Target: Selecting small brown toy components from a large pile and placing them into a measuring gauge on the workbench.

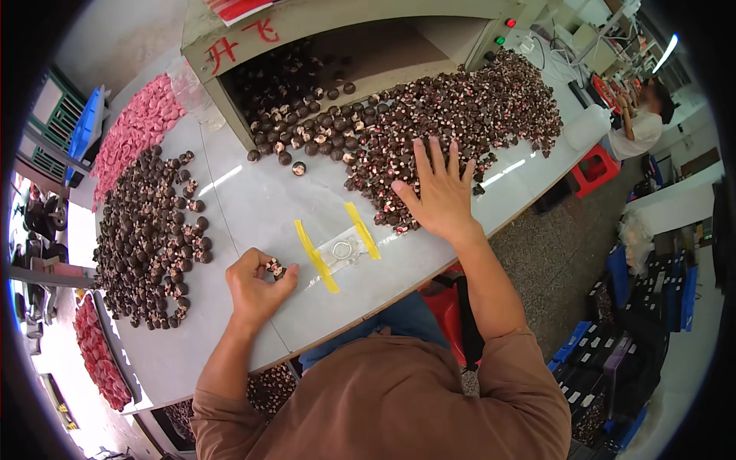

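Observation:
My left hand (254, 287) is closed above the pale tabletop, its thumb and fingers curled round a few small dark-and-cream pieces (275, 268). Fingers spread, my right hand (440, 192) lies on the near edge of a wide heap of small dark brown pieces (491, 100) flecked with cream and red. Between the hands, a clear patch with a round ring (342, 249) is fixed to the table, with yellow tape strips (316, 257) at its sides. Larger dark round pieces (326, 138) adjoin the heap on its left. What lies under my right palm is hidden.
A metal box-like machine (207, 65) with red and green lights stands over the far pieces. Dark round pieces (142, 238) and pink pieces (138, 126) cover the left of the table (253, 207). At right are a red stool (594, 170), a seated person (642, 126) and stacked dark trays (613, 368).

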Available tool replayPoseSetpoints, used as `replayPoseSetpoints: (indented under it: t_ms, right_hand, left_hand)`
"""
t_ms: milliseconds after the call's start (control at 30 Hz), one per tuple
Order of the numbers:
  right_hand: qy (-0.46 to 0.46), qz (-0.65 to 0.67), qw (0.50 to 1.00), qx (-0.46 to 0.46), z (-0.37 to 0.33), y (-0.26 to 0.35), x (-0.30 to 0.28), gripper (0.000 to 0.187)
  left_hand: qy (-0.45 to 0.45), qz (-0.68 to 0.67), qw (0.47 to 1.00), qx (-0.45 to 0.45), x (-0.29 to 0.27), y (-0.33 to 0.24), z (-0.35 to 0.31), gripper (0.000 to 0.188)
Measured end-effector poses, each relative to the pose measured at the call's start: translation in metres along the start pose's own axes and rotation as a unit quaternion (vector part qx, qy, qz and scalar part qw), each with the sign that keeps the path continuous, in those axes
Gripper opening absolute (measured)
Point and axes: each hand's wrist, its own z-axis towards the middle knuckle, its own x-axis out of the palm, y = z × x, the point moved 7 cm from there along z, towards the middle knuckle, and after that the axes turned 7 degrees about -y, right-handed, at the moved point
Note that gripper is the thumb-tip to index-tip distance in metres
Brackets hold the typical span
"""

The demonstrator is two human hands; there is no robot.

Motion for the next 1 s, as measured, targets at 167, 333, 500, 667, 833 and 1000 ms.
replayPoseSetpoints:
  t_ms: [167, 333, 500, 667, 833, 1000]
  right_hand:
    - [-0.085, 0.155, 0.984, 0.033, -0.021, -0.032, -0.029, 0.079]
    - [-0.158, 0.266, 0.936, 0.165, -0.037, -0.09, 0.006, 0.074]
    - [-0.234, 0.307, 0.91, 0.151, -0.063, -0.133, 0.025, 0.062]
    - [-0.239, 0.271, 0.926, 0.104, -0.046, -0.136, 0.028, 0.062]
    - [-0.231, 0.284, 0.922, 0.122, -0.046, -0.119, 0.019, 0.06]
    - [-0.262, 0.27, 0.919, 0.119, -0.054, -0.108, 0.006, 0.052]
  left_hand:
    - [-0.04, 0.079, 0.996, 0.027, -0.04, 0.002, -0.001, 0.035]
    - [-0.2, 0.238, 0.947, 0.08, -0.142, 0.036, -0.012, 0.031]
    - [-0.315, 0.398, 0.857, 0.084, -0.201, 0.048, 0.016, 0.039]
    - [-0.361, 0.456, 0.789, -0.197, -0.283, 0.153, 0.019, 0.057]
    - [-0.371, 0.504, 0.746, -0.23, -0.286, 0.18, 0.009, 0.068]
    - [-0.229, 0.275, 0.934, 0.019, -0.152, 0.052, 0.08, 0.031]
